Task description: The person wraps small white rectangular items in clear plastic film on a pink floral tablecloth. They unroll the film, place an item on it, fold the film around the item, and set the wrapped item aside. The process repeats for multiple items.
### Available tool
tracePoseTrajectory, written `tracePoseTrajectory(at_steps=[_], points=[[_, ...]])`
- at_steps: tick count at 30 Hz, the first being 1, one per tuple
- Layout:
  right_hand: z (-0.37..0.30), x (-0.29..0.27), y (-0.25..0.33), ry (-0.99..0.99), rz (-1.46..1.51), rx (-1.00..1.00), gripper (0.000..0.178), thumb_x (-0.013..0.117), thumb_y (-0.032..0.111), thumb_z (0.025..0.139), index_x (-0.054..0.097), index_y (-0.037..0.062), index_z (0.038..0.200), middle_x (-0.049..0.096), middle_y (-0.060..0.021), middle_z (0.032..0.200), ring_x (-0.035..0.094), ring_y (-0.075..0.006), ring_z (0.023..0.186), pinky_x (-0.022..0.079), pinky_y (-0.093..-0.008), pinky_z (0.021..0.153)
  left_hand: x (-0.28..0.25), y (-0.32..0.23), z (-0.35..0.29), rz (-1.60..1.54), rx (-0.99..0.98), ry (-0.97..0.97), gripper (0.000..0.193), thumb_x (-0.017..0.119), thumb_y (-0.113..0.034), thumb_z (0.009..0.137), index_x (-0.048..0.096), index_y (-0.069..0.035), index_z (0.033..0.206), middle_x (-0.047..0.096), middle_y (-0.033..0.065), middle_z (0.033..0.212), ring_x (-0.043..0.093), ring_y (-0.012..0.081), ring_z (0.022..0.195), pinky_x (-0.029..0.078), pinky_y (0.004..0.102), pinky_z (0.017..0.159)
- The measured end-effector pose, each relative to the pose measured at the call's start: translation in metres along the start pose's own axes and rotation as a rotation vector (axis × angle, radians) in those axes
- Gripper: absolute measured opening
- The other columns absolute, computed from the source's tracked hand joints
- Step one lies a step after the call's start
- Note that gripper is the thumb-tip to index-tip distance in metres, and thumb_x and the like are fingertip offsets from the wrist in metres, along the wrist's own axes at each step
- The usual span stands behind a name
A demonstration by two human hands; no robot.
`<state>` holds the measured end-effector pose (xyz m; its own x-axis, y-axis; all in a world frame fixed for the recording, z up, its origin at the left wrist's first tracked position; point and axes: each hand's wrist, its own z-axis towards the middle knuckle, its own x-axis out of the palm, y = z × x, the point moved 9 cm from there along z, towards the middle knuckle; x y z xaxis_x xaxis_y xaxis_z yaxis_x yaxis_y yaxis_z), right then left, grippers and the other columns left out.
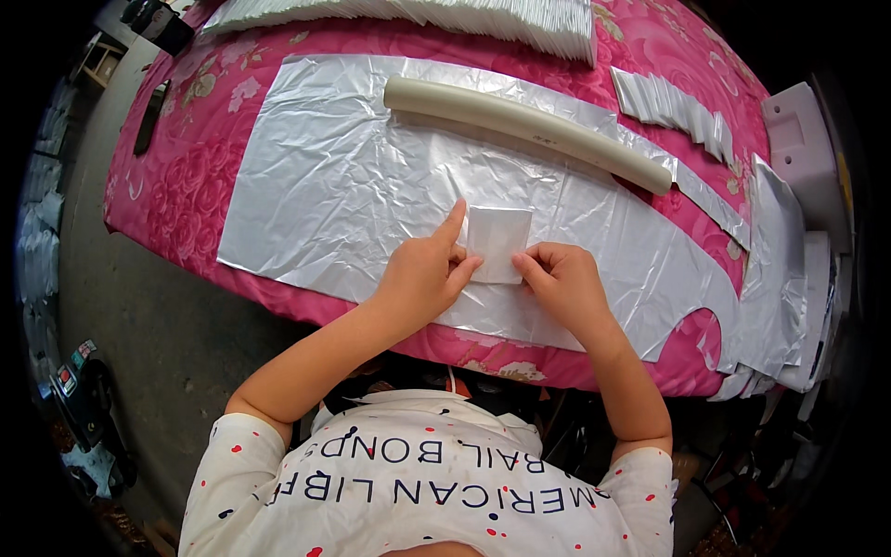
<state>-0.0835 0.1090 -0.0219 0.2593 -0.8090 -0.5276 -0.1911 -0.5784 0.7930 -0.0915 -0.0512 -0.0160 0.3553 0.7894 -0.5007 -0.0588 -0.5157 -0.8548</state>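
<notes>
Small square packet (pixel 499 243), whitish, lies between the fingertips of both hands, on a creased silver sheet (pixel 316 167). The right hand (pixel 568 280) pinches its right edge between thumb and bent forefinger; the left hand (pixel 422 271) points its forefinger along the left edge, thumb touching lower down, though whether it grips I cannot tell. Beyond the fingertips, a beige tube (pixel 529 125) lies across the sheet; past it sits a long white stack (pixel 408 13), cut off above. Fingers hide the packet's lower corners partly.
</notes>
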Motion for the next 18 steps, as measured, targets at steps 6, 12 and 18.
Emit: tracePoseTrajectory(at_steps=[6,12,18], points=[[0.011,0.002,-0.006,0.076,0.064,0.201,0.026,0.059,0.022,0.083,0.067,-0.0021,0.077,0.063,-0.0099,0.060,0.059,-0.0160,0.050,0.045,-0.0292,0.052,-0.014,-0.004,0.012,0.022,0.010,-0.027,0.058,0.064,-0.005,0.079,0.040,0.006,0.130,0.065,0.0137,0.091,0.064,0.0202,0.067,0.050,0.0279,0.063],[0.018,0.005,-0.007,0.102,-0.015,0.141,0.029,0.057,0.023,0.083,0.066,-0.0022,0.073,0.062,-0.0102,0.056,0.060,-0.0181,0.051,0.046,-0.0311,0.053,0.016,-0.053,-0.012,0.443,0.751,-0.112,0.064,0.067,-0.014,0.075,0.041,0.004,0.130,0.043,0.0185,0.133,0.048,0.0306,0.118,0.043,0.0372,0.094],[0.017,0.004,-0.005,0.087,-0.003,0.151,0.028,0.057,0.022,0.082,0.066,-0.0023,0.071,0.061,-0.0115,0.056,0.060,-0.0197,0.051,0.046,-0.0317,0.053,0.053,-0.029,0.003,0.628,0.427,0.037,0.097,0.063,-0.047,0.074,0.016,0.008,0.139,0.014,0.0245,0.147,0.011,0.0357,0.139,0.010,0.0499,0.110]])
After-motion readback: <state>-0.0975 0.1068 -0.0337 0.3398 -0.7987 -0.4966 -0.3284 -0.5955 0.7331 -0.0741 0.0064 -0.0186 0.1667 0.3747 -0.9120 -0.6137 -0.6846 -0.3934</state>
